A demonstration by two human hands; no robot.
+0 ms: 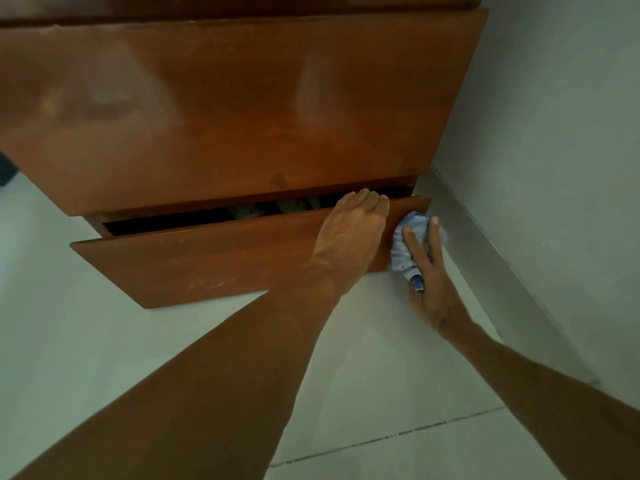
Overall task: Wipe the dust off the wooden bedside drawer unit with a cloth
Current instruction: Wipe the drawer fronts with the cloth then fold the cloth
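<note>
The wooden bedside drawer unit [221, 105] fills the upper part of the view, seen from above. Its bottom drawer [194, 265] is pulled partly out, with dark folded items showing in the gap. My left hand [356, 226] grips the top edge of that drawer's front near its right end, fingers hooked over the edge. My right hand [429, 282] presses a crumpled light-blue cloth [412, 240] against the drawer's right end, fingers spread over the cloth.
A pale wall [554, 168] with a grey skirting board stands close to the right of the unit. The floor [381, 393] is light tile with a dark grout line. A dark object [5, 171] shows at the left edge.
</note>
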